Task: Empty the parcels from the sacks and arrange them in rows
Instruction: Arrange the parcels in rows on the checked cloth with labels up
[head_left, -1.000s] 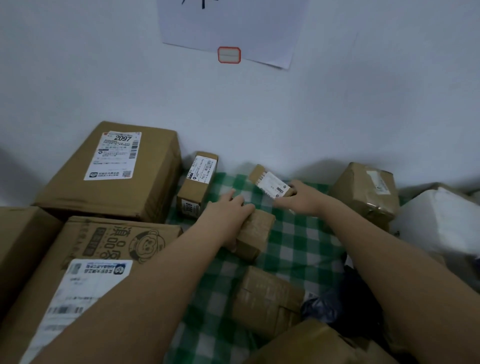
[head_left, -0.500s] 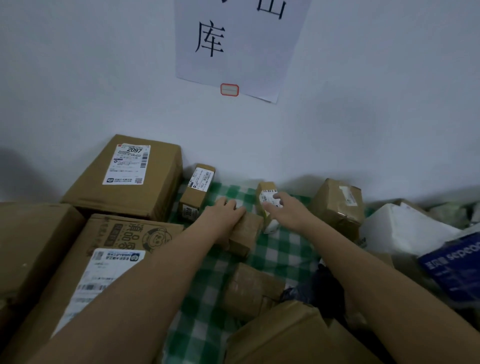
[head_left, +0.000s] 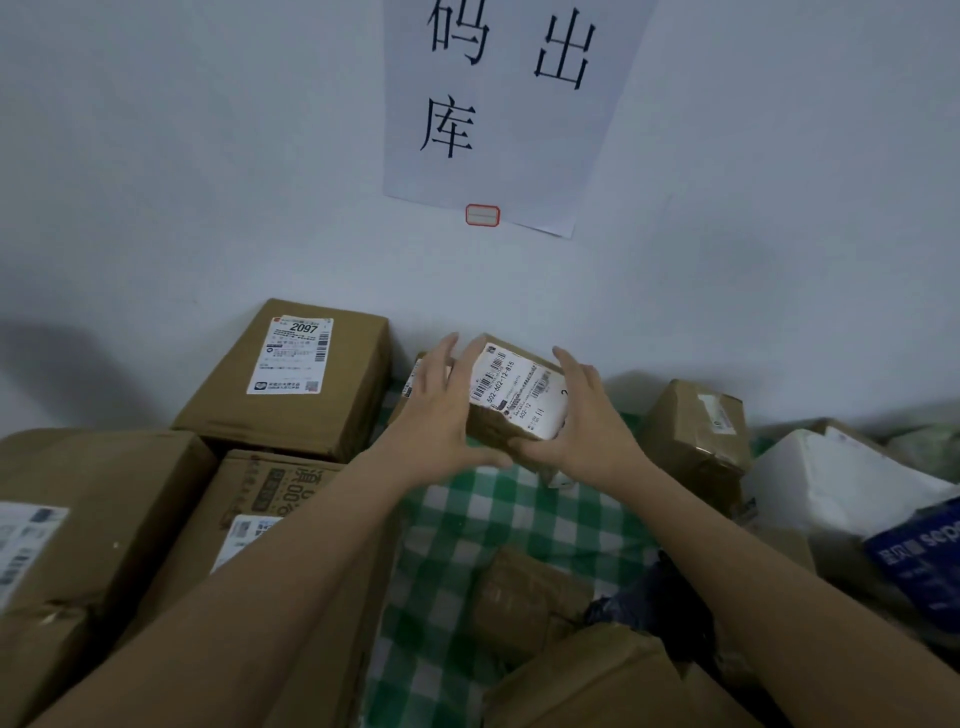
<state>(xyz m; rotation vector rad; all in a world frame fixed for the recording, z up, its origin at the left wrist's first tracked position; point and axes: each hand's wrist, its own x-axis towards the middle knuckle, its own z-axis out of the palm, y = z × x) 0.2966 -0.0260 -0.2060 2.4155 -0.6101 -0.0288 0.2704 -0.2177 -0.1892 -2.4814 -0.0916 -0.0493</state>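
Note:
A small brown parcel (head_left: 511, 400) with a white barcode label is held tilted above the green check cloth (head_left: 519, 519), near the wall. My left hand (head_left: 441, 415) holds its left side, thumb underneath. My right hand (head_left: 589, 421) holds its right side, thumb curled under the lower edge. A narrow labelled parcel (head_left: 413, 376) is mostly hidden behind my left hand. Another taped brown parcel (head_left: 524, 597) lies on the cloth nearer to me.
The big box marked 2097 (head_left: 291, 379) stands against the wall at the left, with two more big boxes (head_left: 78, 519) (head_left: 270, 493) in front. On the right sit a crumpled brown box (head_left: 691, 431), a white foam box (head_left: 831, 478) and a blue packet (head_left: 919, 551). A large carton (head_left: 597, 680) lies nearest me.
My hands left the two small parcels on the cloth and came together. Both now hold one labelled parcel raised off the cloth. My view has tilted up the wall.

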